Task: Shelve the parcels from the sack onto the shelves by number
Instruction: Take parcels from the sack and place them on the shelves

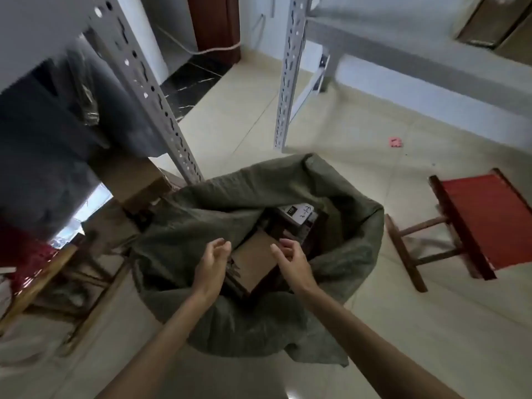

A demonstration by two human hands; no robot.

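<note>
An olive-green sack [339,197] stands open on the floor below me. Inside lies a brown cardboard parcel [253,263], flat side up. Behind it sits another parcel with a white label [300,213] bearing handwritten numbers. My left hand [213,262] hovers at the brown parcel's left edge, fingers loosely curved, holding nothing. At the parcel's right edge is my right hand [290,256], fingers relaxed; I cannot tell whether it touches the parcel. Both hands are over the sack's mouth.
A grey metal shelf post [161,110] rises at the left with dark parcels and a cardboard box [129,174] on its shelf. A second shelving unit [290,73] stands behind. A red stool [483,223] is at the right, a wooden frame [43,283] at the left.
</note>
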